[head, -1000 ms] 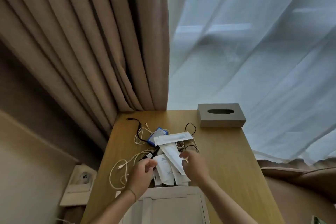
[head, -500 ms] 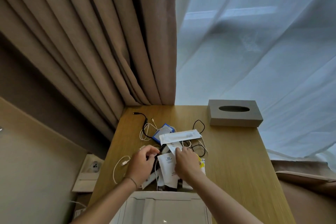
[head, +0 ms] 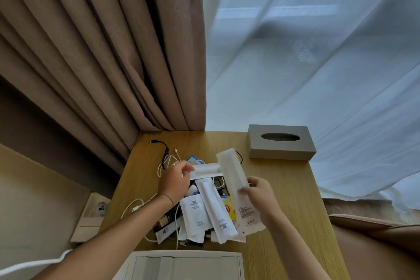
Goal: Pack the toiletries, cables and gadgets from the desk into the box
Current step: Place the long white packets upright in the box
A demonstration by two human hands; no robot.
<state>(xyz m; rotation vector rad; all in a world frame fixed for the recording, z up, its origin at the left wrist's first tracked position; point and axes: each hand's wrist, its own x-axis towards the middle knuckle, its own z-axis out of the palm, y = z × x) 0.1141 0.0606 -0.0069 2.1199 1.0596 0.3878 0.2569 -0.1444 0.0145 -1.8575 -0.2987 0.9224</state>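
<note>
Packets [head: 205, 213] lie piled on the counter [head: 291, 191] just past the box [head: 185, 263], so with your right hand [head: 260, 198] pinching one long packet [head: 231, 171] and your left hand [head: 175, 180] gripping another [head: 204, 169], lower both gently in.

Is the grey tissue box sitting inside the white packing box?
No, the tissue box stands on the desk's far right corner, away from the white box.

A wood-grained honey-brown desk [head: 284, 188] carries white paper sachets with grey print [head: 195, 211], a yellow packet with a red label [head: 229, 208], white cables [head: 136, 204], a black cable [head: 162, 146] and a grey tissue box [head: 281, 145]. Taupe pleated curtain [head: 102, 41] far left, sheer white curtain [head: 318, 63] right.
</note>
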